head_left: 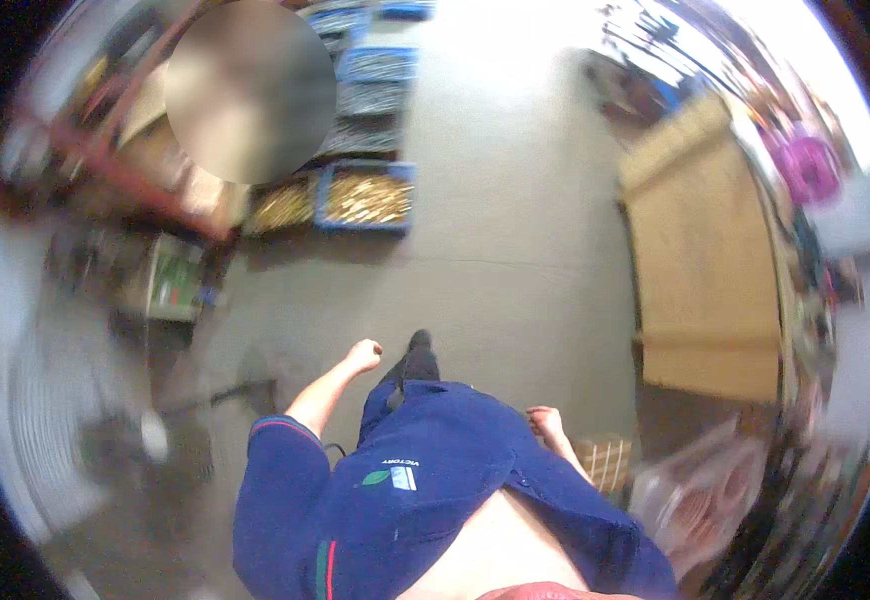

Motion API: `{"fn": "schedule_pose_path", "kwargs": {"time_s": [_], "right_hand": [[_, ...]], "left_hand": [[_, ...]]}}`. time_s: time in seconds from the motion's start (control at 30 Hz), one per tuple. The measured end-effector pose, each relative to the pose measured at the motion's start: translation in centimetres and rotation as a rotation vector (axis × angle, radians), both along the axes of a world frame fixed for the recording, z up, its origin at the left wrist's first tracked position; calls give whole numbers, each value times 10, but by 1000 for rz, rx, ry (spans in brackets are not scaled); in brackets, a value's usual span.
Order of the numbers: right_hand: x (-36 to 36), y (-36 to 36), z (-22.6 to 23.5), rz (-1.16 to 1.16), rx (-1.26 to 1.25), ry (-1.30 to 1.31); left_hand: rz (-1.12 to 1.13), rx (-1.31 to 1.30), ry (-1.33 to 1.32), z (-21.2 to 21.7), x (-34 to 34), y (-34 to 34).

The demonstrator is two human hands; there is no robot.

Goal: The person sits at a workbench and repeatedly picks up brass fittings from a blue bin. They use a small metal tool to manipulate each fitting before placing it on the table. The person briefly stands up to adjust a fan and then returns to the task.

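A: Where is the left hand (362, 354)?
B: Out in front, fingers curled into a loose fist, holding nothing, bare forearm stretched from a blue sleeve.
A: And the right hand (545, 424)?
B: Lower, by the hip, fingers loosely bent, empty.

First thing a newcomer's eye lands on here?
Probably the dark blue work jacket filling the lower centre, with both bare hands empty: the left hand closed in a fist, the right hand loose by the hip. Next, the blue plastic crate of brass-coloured parts on the grey concrete floor ahead.
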State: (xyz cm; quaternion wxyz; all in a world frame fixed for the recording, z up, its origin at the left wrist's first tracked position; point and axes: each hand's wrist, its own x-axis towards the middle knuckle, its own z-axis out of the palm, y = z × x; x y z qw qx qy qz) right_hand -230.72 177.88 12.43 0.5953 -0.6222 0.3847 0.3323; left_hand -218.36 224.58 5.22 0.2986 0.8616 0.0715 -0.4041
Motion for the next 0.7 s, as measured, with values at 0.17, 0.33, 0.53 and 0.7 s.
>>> {"fn": "schedule_pose_path", "kwargs": {"time_s": [0.17, 0.33, 0.53, 0.7], "right_hand": [[83, -54, 21, -290, -167, 5], [135, -93, 0, -404, -163, 82], [273, -174, -44, -726, -22, 152], [469, -263, -22, -648, -158, 114]], "left_hand": [[-415, -86, -156, 3, 200, -147], [-363, -318, -120, 9, 349, -252], [-371, -108, -5, -35, 490, -289], [-377, -110, 42, 15, 618, -314]]}}
